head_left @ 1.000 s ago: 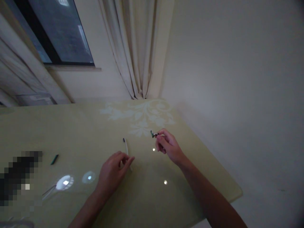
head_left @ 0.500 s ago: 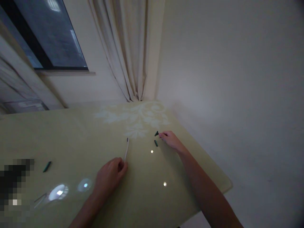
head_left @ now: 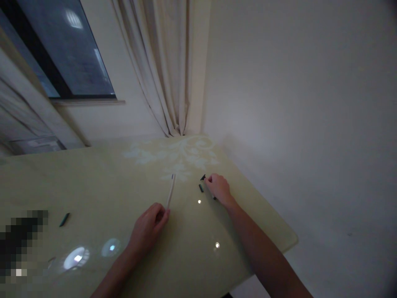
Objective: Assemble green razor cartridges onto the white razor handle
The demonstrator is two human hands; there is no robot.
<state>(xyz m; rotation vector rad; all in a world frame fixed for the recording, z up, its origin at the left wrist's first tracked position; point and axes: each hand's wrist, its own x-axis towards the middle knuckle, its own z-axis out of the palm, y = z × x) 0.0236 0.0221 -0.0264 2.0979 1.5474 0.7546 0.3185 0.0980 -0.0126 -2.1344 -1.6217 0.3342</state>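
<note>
My left hand (head_left: 151, 223) is closed around the lower end of a slim white toothbrush (head_left: 170, 192), whose dark-bristled head points away from me above the table. To the right, my right hand (head_left: 219, 189) is closed on a small razor (head_left: 202, 177); its dark T-shaped head sticks out past the fingertips and a dark handle end shows under the palm. Most of the razor's handle is hidden by the hand. Just below its head, a short dark green piece (head_left: 201, 188) lies on the table.
The glossy yellow-green table (head_left: 186, 256) carries a pale floral pattern and light reflections. Another dark green piece (head_left: 64, 219) lies at the left, near a blurred-out dark object (head_left: 21, 236). A wall (head_left: 294, 124) borders the right; a curtain (head_left: 167, 74) hangs behind.
My right hand has drawn slightly nearer and turned, so the razor's rear end now shows. The toothbrush and my left hand have shifted a little to the right. The view has tilted slightly.
</note>
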